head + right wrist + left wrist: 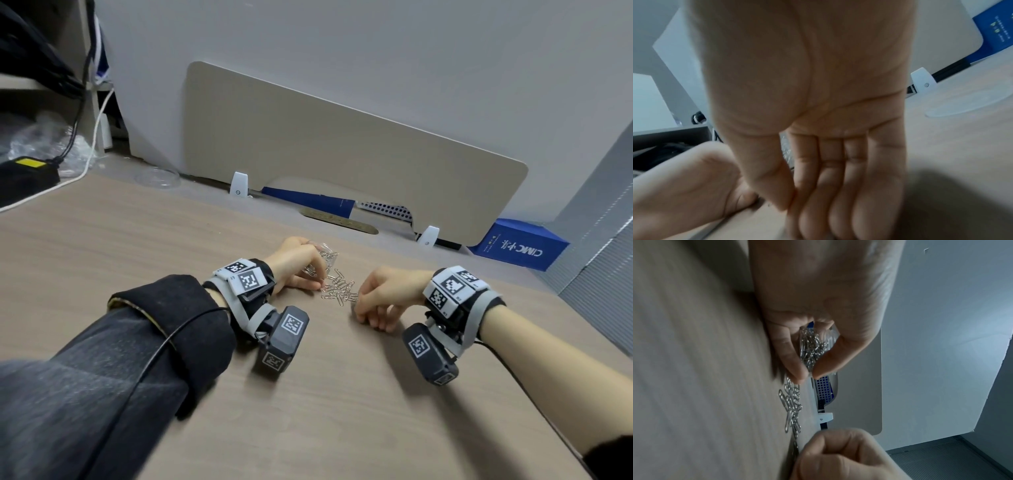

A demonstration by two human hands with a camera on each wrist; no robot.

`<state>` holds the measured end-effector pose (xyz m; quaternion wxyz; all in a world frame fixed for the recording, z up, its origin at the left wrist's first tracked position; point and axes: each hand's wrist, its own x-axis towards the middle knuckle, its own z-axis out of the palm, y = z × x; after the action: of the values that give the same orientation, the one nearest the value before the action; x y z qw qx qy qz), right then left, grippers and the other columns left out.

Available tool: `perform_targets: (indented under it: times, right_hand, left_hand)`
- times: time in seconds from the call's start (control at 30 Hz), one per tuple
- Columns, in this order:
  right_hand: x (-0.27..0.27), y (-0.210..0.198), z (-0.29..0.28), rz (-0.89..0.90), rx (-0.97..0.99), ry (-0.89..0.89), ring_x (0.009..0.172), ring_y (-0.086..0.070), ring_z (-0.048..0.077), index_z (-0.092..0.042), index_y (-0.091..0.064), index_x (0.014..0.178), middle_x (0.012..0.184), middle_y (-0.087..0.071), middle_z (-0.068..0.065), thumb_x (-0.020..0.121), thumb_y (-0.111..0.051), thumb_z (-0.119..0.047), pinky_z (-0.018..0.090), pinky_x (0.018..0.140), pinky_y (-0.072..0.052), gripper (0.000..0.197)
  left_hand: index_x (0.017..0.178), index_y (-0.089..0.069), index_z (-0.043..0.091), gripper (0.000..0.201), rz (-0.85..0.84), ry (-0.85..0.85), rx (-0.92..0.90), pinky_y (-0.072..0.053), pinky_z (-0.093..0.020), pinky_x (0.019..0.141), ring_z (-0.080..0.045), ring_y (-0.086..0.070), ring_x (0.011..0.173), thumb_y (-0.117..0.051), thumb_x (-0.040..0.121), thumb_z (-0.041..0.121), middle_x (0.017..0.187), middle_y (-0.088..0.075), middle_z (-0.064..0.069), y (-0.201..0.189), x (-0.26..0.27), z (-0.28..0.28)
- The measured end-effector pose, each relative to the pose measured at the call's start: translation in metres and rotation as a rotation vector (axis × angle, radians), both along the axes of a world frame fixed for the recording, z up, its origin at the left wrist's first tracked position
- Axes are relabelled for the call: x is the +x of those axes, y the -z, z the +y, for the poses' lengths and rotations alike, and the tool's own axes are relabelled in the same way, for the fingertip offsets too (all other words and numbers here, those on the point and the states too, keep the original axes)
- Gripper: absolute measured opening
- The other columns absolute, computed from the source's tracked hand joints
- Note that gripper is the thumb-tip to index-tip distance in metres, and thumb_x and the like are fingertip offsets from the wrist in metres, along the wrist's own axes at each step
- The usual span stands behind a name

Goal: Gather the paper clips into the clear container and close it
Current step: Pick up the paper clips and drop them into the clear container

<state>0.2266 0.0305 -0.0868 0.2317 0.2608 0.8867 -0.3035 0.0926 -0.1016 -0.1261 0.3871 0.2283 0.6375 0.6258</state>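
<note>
My left hand [301, 267] grips a small clear container [322, 254] tipped on its side on the desk, with several silver paper clips inside. The left wrist view shows my thumb and fingers closed around the container [829, 337]. A loose pile of paper clips [339, 289] lies on the desk between my hands, running from the container's mouth toward my right hand. My right hand [359, 301] is curled at the pile's right edge, thumb against forefinger, pinching clips there [796, 449]. In the right wrist view my right hand [791, 206] hides the clips.
A round clear lid [157, 176] lies far left near the desk's back edge. A beige divider panel [342, 147] stands behind the hands, with an oval cable cover [339, 221] in front of it. A blue box [520, 245] sits at the back right.
</note>
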Motion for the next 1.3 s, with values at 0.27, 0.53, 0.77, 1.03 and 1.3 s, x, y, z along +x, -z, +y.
perform_targets:
  times: [0.27, 0.53, 0.77, 1.03, 1.3]
  right_hand:
    - [-0.033, 0.012, -0.001, 0.366, 0.077, 0.08, 0.061, -0.059, 0.014, -0.005, -0.067, 0.089, 0.071, -0.062, 0.004, 0.093, -0.058, -0.014, 0.022, 0.052, -0.056, 0.013]
    - [-0.039, 0.013, 0.015, 0.17, 0.28, 0.081, 0.091, -0.066, 0.021, -0.016, -0.04, 0.142, 0.124, -0.058, 0.007, 0.072, -0.077, -0.053, 0.03, 0.07, -0.059, 0.087]
    - [-0.047, 0.018, 0.0, 0.205, 0.26, 0.039, 0.093, -0.063, 0.018, -0.014, -0.053, 0.129, 0.113, -0.058, 0.003, 0.06, -0.084, -0.054, 0.032, 0.069, -0.061, 0.086]
    - [-0.045, 0.02, -0.003, 0.342, 0.271, 0.002, 0.076, -0.065, 0.025, -0.006, -0.068, 0.106, 0.084, -0.062, 0.002, 0.076, -0.082, -0.023, 0.041, 0.069, -0.062, 0.038]
    - [-0.043, 0.021, -0.004, 0.41, 0.315, -0.022, 0.057, -0.063, 0.017, -0.005, -0.073, 0.086, 0.079, -0.07, 0.008, 0.081, -0.075, -0.009, 0.028, 0.055, -0.058, 0.007]
  left_hand:
    - [0.087, -0.052, 0.011, 0.036, -0.017, -0.125, 0.044, -0.06, -0.031, 0.053, -0.034, -0.067, 0.074, -0.059, 0.07, -0.019, 0.098, -0.06, -0.02, 0.001, -0.004, -0.002]
    - [0.107, -0.053, 0.006, 0.046, -0.061, -0.182, 0.062, -0.059, -0.03, 0.052, -0.033, -0.066, 0.076, -0.059, 0.07, -0.02, 0.105, -0.06, -0.021, 0.002, -0.006, 0.001]
    - [0.113, -0.052, 0.005, 0.051, -0.051, -0.189, 0.056, -0.06, -0.029, 0.052, -0.033, -0.066, 0.076, -0.059, 0.069, -0.019, 0.102, -0.06, -0.02, 0.002, -0.006, 0.001]
    - [0.116, -0.053, 0.003, 0.053, -0.04, -0.181, 0.047, -0.059, -0.028, 0.049, -0.033, -0.067, 0.074, -0.06, 0.069, -0.018, 0.107, -0.061, -0.023, 0.004, -0.008, 0.002]
    - [0.095, -0.053, 0.011, 0.039, -0.04, -0.162, 0.034, -0.058, -0.027, 0.048, -0.032, -0.065, 0.069, -0.059, 0.069, -0.018, 0.103, -0.059, -0.022, 0.005, -0.009, 0.003]
